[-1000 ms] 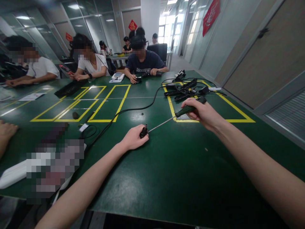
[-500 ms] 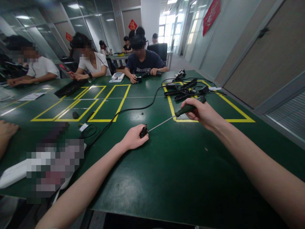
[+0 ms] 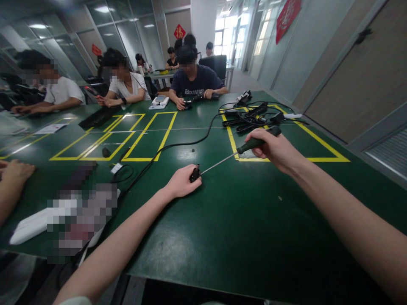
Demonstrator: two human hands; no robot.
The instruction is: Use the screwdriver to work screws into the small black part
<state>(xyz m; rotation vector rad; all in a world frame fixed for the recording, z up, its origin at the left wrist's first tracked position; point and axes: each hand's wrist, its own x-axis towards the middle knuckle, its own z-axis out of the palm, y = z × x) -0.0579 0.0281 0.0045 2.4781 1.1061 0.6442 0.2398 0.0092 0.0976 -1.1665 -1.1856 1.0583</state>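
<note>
My left hand (image 3: 183, 182) rests on the green table, its fingers closed round a small black part (image 3: 195, 173) whose exact kind I cannot make out. A short stub sticks up from the part's top. My right hand (image 3: 269, 146) grips a screwdriver (image 3: 251, 144) by its dark green handle. The thin metal shaft slants down to the left, and its tip meets the right side of the black part, close to my left fingers. Whether the tip sits in a screw is too small to tell.
Black parts and cables (image 3: 248, 116) lie inside a yellow taped frame at the back right. A black cable (image 3: 178, 145) crosses the table. White and blurred objects (image 3: 41, 220) lie at the left, beside another person's hand (image 3: 19, 173). Across the table a person (image 3: 193, 80) handles black parts.
The view has shifted slightly, moving the whole scene a little to the right. Both hands keep their hold, and the screwdriver tip stays at the black part.
</note>
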